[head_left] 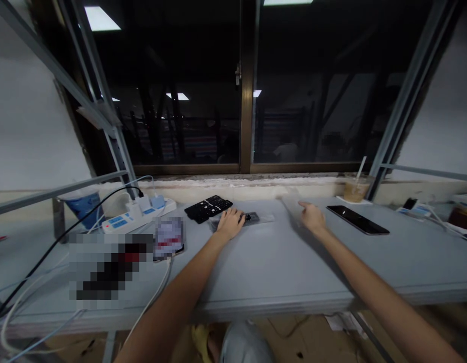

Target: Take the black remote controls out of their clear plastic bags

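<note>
Near the middle of the table, my left hand (230, 224) rests on a dark remote control (251, 218), fingers curled over it. This remote lies in a clear plastic sleeve (267, 218) that sticks out to the right, and my hand hides part of it. Just behind and left sit several black remote controls (208, 207) side by side, their buttons showing. My right hand (312, 218) is raised a little over the table, right of the remote, its fingers closed on a thin see-through plastic bag (291, 204) smeared by motion.
A black phone (357, 220) and an iced drink cup (356, 187) stand at the right. On the left are a power strip (138, 214) with cables, a phone (169, 237) on a charging cord and a blue cup (84, 206). A window (245, 91) rises behind the table.
</note>
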Tool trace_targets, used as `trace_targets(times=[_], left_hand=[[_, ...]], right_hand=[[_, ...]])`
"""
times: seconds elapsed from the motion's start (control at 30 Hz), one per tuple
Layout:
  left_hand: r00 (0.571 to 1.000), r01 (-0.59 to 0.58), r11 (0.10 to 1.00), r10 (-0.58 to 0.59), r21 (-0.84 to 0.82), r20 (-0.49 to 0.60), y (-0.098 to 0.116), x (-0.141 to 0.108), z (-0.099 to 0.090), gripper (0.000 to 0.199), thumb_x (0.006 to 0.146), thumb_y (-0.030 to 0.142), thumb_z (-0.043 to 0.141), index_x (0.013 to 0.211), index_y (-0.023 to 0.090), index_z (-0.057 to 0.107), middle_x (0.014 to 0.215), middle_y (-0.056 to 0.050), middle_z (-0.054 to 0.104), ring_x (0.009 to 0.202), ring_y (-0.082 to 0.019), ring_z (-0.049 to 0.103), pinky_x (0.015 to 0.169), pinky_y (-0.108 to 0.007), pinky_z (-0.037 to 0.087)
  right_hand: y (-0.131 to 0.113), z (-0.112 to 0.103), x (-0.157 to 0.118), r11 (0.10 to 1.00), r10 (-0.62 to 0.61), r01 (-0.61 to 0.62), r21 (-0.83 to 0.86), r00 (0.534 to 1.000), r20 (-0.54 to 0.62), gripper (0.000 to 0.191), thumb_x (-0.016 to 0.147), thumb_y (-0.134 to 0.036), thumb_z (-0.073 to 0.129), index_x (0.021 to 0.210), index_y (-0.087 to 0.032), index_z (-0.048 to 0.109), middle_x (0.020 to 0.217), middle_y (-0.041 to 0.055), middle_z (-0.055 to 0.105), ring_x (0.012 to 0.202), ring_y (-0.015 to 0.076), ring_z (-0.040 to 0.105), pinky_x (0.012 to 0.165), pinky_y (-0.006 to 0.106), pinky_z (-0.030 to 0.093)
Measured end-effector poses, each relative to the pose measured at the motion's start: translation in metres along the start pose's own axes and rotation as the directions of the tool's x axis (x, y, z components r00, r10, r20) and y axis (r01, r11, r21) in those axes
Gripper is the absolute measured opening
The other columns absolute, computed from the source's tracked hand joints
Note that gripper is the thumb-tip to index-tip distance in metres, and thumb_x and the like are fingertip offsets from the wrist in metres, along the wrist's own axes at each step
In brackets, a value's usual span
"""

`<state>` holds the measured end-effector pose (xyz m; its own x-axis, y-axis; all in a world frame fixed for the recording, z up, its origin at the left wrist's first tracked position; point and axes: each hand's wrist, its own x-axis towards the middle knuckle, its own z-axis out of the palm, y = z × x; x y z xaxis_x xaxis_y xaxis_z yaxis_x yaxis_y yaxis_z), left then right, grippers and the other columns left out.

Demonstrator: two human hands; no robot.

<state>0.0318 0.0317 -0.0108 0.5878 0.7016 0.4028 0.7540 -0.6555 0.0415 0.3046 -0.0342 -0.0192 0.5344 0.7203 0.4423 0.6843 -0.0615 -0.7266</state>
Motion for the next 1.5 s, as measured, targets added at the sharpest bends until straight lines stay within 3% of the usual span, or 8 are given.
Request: trace_targets(times=[0.23,0.43,0.63,0.77,0.9,1.03,1.3,1.5], left_hand=[[0.956,0.248,0.968,-0.251,-0.038,-0.149,-0.012,0.008,-0.01,0.034,0.089,0.034,0.031,0.106,0.018,0.055,0.109,-0.009,0.056,0.104,-0.023,0.047,0.088,-0.038,0.034],[0.876,0.469,0.879,-0.452,0.082,-0.168,-0.037,0.005,-0.013,0.032,0.083,0.028,0.041,0.107,0.014,0.056,0.112,-0.014,0.056,0.109,-0.027,0.044,0.089,-0.04,0.033],[0.797,0.593,0.805,-0.583,0.023,-0.158,-0.056,0.0,-0.013,0.034,0.08,0.033,0.047,0.109,0.016,0.056,0.113,-0.013,0.053,0.109,-0.028,0.043,0.088,-0.04,0.034],[0.841,0.496,0.868,-0.486,-0.021,-0.236,-0.052,0.002,-0.017,0.028,0.08,0.036,0.048,0.101,0.021,0.059,0.106,-0.01,0.054,0.105,-0.025,0.045,0.087,-0.037,0.034],[0.961,0.197,0.98,-0.197,-0.022,-0.193,-0.033,0.005,-0.02,0.027,0.084,0.04,0.043,0.091,0.022,0.062,0.1,-0.006,0.056,0.101,-0.022,0.047,0.088,-0.036,0.034],[0.998,0.055,0.997,-0.057,-0.057,-0.03,-0.014,0.004,-0.015,0.034,0.085,0.044,0.04,0.096,0.018,0.058,0.1,-0.008,0.054,0.099,-0.021,0.048,0.087,-0.033,0.037],[0.998,0.027,0.995,-0.022,-0.094,0.056,-0.005,0.0,-0.008,0.034,0.088,0.042,0.033,0.096,0.017,0.055,0.101,-0.007,0.054,0.098,-0.019,0.048,0.089,-0.032,0.036],[0.959,0.265,0.963,-0.259,0.047,-0.112,-0.022,0.011,-0.018,0.032,0.087,0.037,0.035,0.099,0.018,0.057,0.106,-0.009,0.055,0.104,-0.024,0.047,0.089,-0.038,0.033]], right_hand=[[-0.038,-0.001,-0.016,0.966,-0.256,0.258,0.0,0.959,-0.121,0.043,0.071,-0.012,0.038,0.104,-0.018,0.065,0.081,0.0075,0.068,0.068,0.0211,0.06,0.065,0.033,0.043],[-0.054,0.013,-0.028,0.901,-0.422,0.412,0.138,0.905,0.052,0.035,0.069,-0.015,0.04,0.087,-0.02,0.069,0.08,0.0029,0.069,0.061,0.0151,0.057,0.061,0.027,0.043],[-0.055,0.03,-0.033,0.848,-0.495,0.396,0.352,0.828,0.262,0.019,0.061,-0.01,0.039,0.063,-0.018,0.057,0.065,0.0006,0.062,0.065,0.0135,0.058,0.06,0.024,0.043],[-0.054,0.031,-0.037,0.827,-0.555,0.407,0.388,0.701,0.448,0.033,0.058,-0.004,0.039,0.083,-0.018,0.055,0.079,0.0008,0.063,0.07,0.0123,0.058,0.064,0.024,0.044],[-0.054,0.03,-0.04,0.847,-0.531,0.433,0.308,0.709,0.464,0.053,0.057,-0.002,0.041,0.106,-0.019,0.056,0.106,0.0055,0.061,0.081,0.0148,0.059,0.074,0.029,0.046],[-0.053,0.034,-0.041,0.826,-0.562,0.439,0.353,0.685,0.464,0.063,0.056,0.0,0.041,0.114,-0.02,0.055,0.116,0.0061,0.059,0.104,0.02,0.054,0.089,0.034,0.041],[-0.05,0.04,-0.041,0.779,-0.626,0.488,0.393,0.628,0.462,0.063,0.056,0.001,0.04,0.114,-0.02,0.055,0.114,0.0052,0.059,0.103,0.0191,0.054,0.088,0.033,0.042],[-0.061,0.032,-0.042,0.817,-0.576,0.519,0.252,0.759,0.304,0.031,0.064,-0.012,0.054,0.091,-0.021,0.066,0.113,0.0077,0.05,0.083,0.0152,0.056,0.073,0.031,0.046]])
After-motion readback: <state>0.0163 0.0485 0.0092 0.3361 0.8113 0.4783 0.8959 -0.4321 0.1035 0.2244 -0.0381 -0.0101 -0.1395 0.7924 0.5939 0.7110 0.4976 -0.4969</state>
